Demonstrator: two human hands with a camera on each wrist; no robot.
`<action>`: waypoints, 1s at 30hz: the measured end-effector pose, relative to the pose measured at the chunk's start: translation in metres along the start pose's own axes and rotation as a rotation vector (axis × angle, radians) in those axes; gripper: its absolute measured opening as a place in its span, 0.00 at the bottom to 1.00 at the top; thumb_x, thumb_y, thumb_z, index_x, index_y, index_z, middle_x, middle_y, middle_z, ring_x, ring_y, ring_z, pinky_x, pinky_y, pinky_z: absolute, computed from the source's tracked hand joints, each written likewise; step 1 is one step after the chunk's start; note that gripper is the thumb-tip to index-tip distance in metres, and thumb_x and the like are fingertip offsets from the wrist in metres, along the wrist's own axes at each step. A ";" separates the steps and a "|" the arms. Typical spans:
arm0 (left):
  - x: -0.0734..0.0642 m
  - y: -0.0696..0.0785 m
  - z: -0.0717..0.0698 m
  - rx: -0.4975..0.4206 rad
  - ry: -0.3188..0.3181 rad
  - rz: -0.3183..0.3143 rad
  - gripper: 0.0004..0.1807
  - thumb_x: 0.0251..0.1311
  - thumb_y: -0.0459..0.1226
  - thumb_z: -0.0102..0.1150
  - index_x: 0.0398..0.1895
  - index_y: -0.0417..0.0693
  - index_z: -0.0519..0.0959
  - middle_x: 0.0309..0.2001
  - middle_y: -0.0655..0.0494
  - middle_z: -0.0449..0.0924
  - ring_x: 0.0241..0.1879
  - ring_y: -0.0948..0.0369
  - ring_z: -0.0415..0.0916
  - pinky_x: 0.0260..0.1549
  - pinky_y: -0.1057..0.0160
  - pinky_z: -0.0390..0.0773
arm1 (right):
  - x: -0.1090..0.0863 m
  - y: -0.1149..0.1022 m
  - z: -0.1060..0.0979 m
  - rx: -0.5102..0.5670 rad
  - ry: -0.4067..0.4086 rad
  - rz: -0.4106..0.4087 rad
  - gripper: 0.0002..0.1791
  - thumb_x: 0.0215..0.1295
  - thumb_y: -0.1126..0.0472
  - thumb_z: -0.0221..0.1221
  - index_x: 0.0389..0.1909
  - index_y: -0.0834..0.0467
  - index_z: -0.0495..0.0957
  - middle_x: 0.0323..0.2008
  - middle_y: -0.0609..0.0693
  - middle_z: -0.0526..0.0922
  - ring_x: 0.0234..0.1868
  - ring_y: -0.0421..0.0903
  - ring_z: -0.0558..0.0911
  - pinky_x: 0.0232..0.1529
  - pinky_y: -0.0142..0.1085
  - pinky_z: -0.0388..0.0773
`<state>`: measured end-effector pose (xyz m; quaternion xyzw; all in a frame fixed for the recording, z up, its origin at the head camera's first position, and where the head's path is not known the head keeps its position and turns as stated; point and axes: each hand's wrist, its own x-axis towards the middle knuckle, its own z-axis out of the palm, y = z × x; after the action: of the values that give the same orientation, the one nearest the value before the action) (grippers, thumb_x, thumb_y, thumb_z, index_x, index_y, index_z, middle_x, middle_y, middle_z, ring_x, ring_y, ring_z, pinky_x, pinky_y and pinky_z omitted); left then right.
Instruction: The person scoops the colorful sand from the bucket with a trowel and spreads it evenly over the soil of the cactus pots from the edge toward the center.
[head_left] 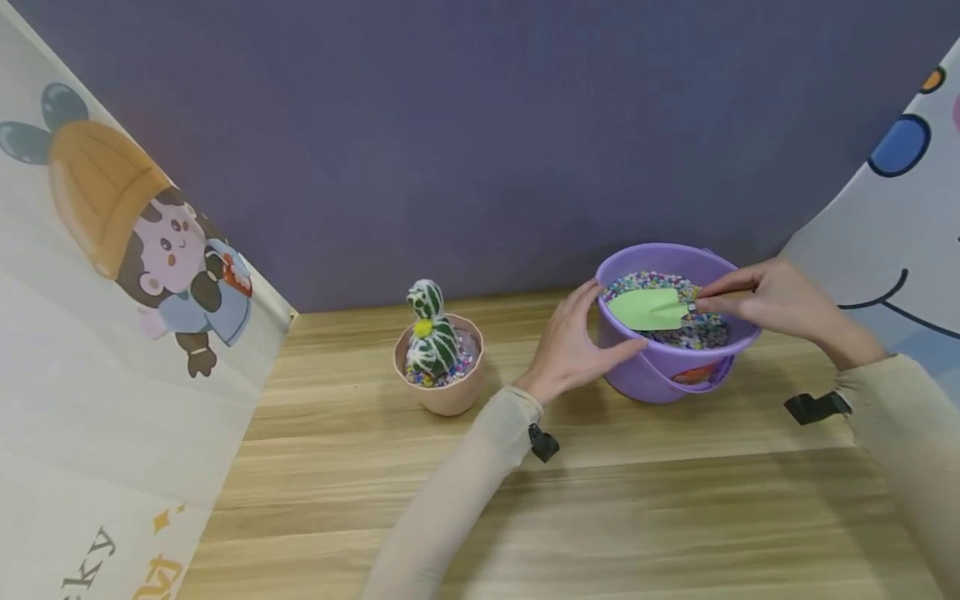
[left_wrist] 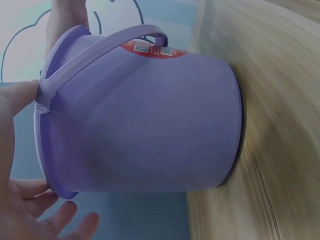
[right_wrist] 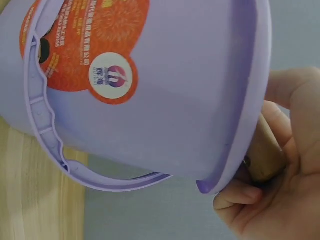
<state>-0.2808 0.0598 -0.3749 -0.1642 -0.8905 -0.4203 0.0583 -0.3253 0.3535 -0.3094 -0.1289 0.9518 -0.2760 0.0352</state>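
Note:
A purple bucket (head_left: 645,375) stands on the table, with small multicoloured beads (head_left: 705,335) inside. My right hand (head_left: 787,304) grips the wooden handle (right_wrist: 265,150) of a small trowel with a light green blade (head_left: 648,310). The blade lies inside the bucket opening, above the beads; whether it carries any I cannot tell. My left hand (head_left: 573,342) rests against the near left of the bucket's rim, thumb and fingers spread and fairly straight. In the left wrist view the thumb (left_wrist: 22,95) touches the rim by the handle joint.
Left of the bucket stands a pink pot (head_left: 447,397) holding a green and white cactus (head_left: 435,348) with a yellow flower and coloured beads round its base. A dark wall (head_left: 480,150) rises behind the wooden table (head_left: 337,483). Printed panels (head_left: 97,400) close off both sides.

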 end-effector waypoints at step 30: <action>-0.006 -0.005 0.002 -0.002 -0.008 -0.021 0.55 0.60 0.66 0.68 0.86 0.56 0.58 0.86 0.61 0.55 0.84 0.52 0.55 0.81 0.39 0.60 | -0.003 0.011 0.009 0.039 0.028 0.007 0.25 0.68 0.40 0.70 0.54 0.54 0.90 0.55 0.61 0.90 0.42 0.28 0.78 0.40 0.25 0.72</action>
<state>-0.2767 0.0570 -0.3818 -0.1567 -0.8919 -0.4213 0.0499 -0.3233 0.3588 -0.3231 -0.1208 0.9471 -0.2962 0.0256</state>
